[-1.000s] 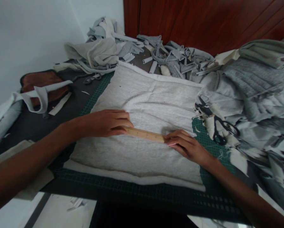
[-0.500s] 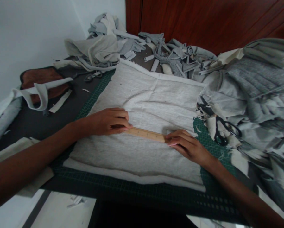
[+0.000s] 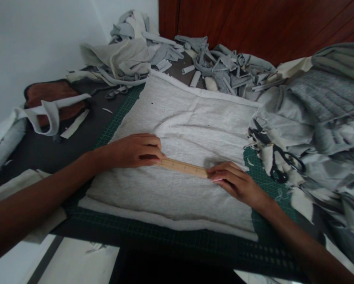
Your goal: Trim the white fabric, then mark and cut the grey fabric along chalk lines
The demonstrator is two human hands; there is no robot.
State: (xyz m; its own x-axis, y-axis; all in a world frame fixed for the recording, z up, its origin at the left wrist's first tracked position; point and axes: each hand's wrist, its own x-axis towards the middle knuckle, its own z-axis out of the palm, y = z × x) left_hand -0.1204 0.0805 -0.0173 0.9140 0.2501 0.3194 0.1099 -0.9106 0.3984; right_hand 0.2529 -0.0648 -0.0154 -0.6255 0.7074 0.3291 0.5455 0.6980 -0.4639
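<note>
A short wooden ruler (image 3: 184, 167) lies across a light grey piece of fabric (image 3: 177, 197), tilted down a little to the right. My left hand (image 3: 138, 151) grips its left end, fingers closed, palm side against the cloth. The right end is pinched in my right hand (image 3: 231, 177), with the fingertips over it. Beneath them the fabric is spread out with soft wrinkles, and its near and far edges are rolled or folded. Under the fabric shows a green cutting mat (image 3: 264, 177) with grid lines.
Black-handled scissors (image 3: 283, 163) rest among scraps at the right. Heaps of grey cloth (image 3: 321, 106) crowd the right side, and more fabric scraps (image 3: 126, 55) pile along the back. At the left lies a brown pad (image 3: 51, 100) with a pale strip over it.
The view has shifted very slightly. Both hands stay at the ruler's ends, and the ruler and fabric show no clear movement.
</note>
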